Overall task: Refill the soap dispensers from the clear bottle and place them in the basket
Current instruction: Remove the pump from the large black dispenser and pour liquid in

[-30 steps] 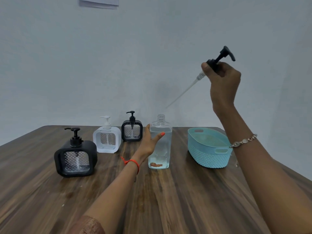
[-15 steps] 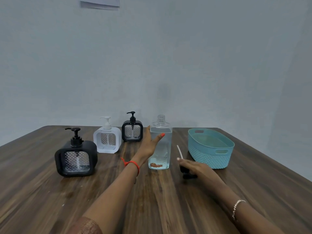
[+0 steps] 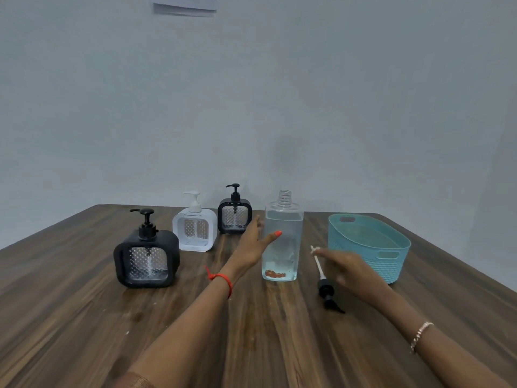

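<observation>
Wooden table (image 3: 84, 317) against a plain grey wall, everything placed relative to the clear bottle (image 3: 283, 239), which stands upright mid-table, neck open, cap off, liquid filling most of it.

Left hand (image 3: 253, 245) is against the bottle's left side: thumb across the front face, other fingers behind, a loose wrap that steadies it. Fingers are curved, not clenched; the grip does not look tight.

Right of the bottle, the pump top (image 3: 324, 278) lies flat on the table, its long axis running from the white tube tip at the far end to the black head at the near end, angled slightly away from the bottle. Right hand (image 3: 347, 268) is just beside it, on the side away from the bottle, fingers spread and relaxed, holding nothing. A fingertip may touch the tube's far end; hard to tell.

Further right of the bottle sits the teal basket (image 3: 369, 245), with nothing in it as far as I can see.

Left of the bottle are three soap dispensers, all with pumps on: small black one (image 3: 235, 217) nearest the bottle at the back, white one (image 3: 194, 224) next, big black one (image 3: 147, 259) farthest left and closest to the camera.

Judgement: the left hand is nearer the dispensers; the free right hand is nearer the basket. The next move likely needs a dispenser brought close and uncapped, since none is open yet.
</observation>
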Demonstrator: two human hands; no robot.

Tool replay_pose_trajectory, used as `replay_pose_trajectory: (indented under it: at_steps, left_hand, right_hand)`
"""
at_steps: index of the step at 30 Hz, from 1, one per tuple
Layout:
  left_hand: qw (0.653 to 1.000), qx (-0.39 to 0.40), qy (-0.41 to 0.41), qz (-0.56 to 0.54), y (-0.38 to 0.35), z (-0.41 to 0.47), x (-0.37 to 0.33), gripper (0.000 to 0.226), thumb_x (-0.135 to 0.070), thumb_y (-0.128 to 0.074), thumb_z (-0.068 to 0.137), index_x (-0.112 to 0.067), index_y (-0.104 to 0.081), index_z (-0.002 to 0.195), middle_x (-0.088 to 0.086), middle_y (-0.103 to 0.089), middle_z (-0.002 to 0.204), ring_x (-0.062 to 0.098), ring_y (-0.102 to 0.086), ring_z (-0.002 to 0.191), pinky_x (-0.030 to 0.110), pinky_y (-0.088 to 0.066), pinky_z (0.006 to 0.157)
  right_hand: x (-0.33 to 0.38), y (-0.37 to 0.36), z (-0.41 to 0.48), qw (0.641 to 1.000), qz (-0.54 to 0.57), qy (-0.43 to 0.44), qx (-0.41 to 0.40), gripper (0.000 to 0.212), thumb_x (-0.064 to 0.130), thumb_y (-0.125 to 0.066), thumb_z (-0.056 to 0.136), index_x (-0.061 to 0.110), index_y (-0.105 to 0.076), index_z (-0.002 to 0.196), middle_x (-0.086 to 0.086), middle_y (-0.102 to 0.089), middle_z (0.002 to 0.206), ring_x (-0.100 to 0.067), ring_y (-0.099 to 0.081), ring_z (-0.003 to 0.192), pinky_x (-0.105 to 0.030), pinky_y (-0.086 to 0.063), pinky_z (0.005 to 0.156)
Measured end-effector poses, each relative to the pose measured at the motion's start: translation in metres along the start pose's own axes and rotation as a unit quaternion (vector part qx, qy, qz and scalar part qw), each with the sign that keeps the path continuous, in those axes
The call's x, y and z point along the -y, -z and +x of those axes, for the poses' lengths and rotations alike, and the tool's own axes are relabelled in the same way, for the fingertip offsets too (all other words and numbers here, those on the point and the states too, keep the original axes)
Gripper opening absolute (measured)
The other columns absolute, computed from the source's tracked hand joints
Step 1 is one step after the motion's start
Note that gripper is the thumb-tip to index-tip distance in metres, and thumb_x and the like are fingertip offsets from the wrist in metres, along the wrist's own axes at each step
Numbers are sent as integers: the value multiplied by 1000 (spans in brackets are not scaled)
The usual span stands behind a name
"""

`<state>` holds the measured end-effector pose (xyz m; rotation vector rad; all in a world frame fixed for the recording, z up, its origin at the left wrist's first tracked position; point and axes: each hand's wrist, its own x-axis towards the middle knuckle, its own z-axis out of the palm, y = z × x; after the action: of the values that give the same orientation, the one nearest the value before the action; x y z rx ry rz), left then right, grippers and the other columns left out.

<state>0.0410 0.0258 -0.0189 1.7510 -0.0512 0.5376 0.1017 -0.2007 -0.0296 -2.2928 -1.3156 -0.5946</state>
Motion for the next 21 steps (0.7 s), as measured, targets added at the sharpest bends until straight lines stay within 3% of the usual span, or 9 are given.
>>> replay_pose_trajectory:
  at_steps: [2, 5, 8, 11, 14, 18, 21]
  left_hand:
    - [998, -36, -7, 54, 14, -4, -6, 61, -30, -64, 84, -13, -36, 136, 2, -48, 132, 15, -47, 120, 27, -43, 97]
    - [992, -80, -40, 90, 44, -15, -23, 40, -20, -64, 86, -10, -53, 123, 0, -61, 111, 14, -58, 103, 14, -48, 78]
    - [985, -113, -57, 119, 82, -32, -36, 22, -13, -62, 87, -9, -64, 108, 10, -68, 99, 19, -64, 94, 12, -48, 73]
    - [980, -140, -53, 134, 118, -56, -42, 15, -8, -59, 88, -8, -65, 102, 12, -68, 92, 17, -65, 84, 19, -49, 75]
    - [970, -186, -70, 137, 150, -79, -40, 14, -7, -60, 87, -9, -65, 100, 11, -69, 87, 10, -66, 75, 17, -52, 71]
    - [948, -298, -70, 89, 180, -96, -27, 14, -4, -59, 86, -10, -62, 98, 1, -63, 78, 1, -61, 64, 17, -51, 62]
    - [924, -358, -64, 121, 205, -101, -9, 22, -3, -63, 82, -8, -58, 104, -4, -57, 83, 7, -55, 74, 28, -48, 74]
  right_hand:
    - [26, 4, 19, 994, 56, 7, -88, 47, -20, -54, 72, 8, -69, 106, 0, -72, 98, 12, -58, 83, 4, -38, 73]
    - [80, 4, 50, 981, 147, 24, -126, 33, -17, -52, 75, 4, -72, 91, 8, -67, 86, 24, -56, 81, 2, -41, 73]
    - [127, -10, 82, 970, 211, 15, -119, 27, -12, -53, 77, 3, -71, 89, -3, -71, 83, 9, -63, 77, -3, -45, 67]
    - [164, -33, 113, 965, 241, -33, -101, 24, -6, -55, 78, 3, -70, 94, -12, -71, 88, -17, -65, 80, -9, -45, 68]
    - [194, -58, 135, 961, 264, -80, -24, 26, 4, -61, 81, 4, -64, 107, -13, -67, 102, -15, -57, 82, -11, -42, 66]
    - [225, -90, 156, 947, 301, -108, 32, 44, 19, -69, 80, 4, -55, 120, -11, -59, 120, -19, -55, 103, -24, -40, 82]
    - [243, -113, 172, 938, 320, -122, 49, 55, 28, -70, 80, 5, -49, 126, -10, -55, 127, -22, -51, 116, -25, -38, 89]
